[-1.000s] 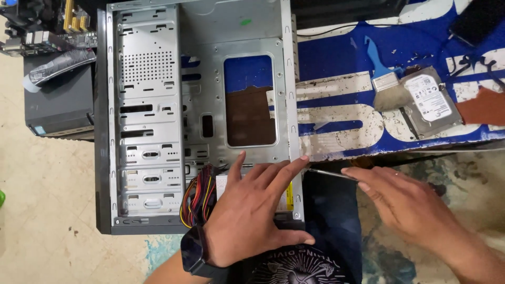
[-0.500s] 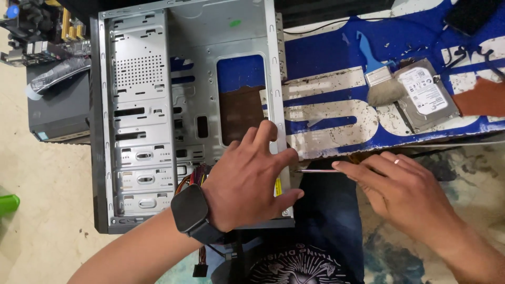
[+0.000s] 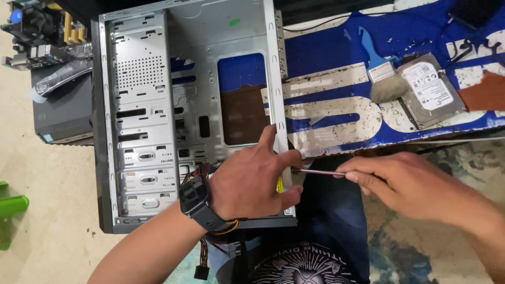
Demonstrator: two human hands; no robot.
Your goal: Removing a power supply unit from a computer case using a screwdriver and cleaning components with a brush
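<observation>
An open grey computer case (image 3: 158,94) lies on its side in front of me. My left hand (image 3: 252,179), with a dark smartwatch on the wrist, grips the near right corner of the case frame, over what looks like the power supply with coloured wires (image 3: 202,173). My right hand (image 3: 410,184) holds a thin screwdriver (image 3: 315,171) level. Its tip points left and meets the right edge of the case beside my left fingers. The screw itself is hidden.
A blue-handled brush (image 3: 381,71) and a bare hard drive (image 3: 431,89) lie on the blue-and-white mat (image 3: 326,58) to the right. A motherboard (image 3: 47,31) and a dark box (image 3: 63,110) sit at the left. A green object (image 3: 10,208) is at the far left edge.
My left hand has slid from lying flat on the case bottom to gripping its right edge. The screwdriver tip has closed in on the case edge. The view has shifted slightly.
</observation>
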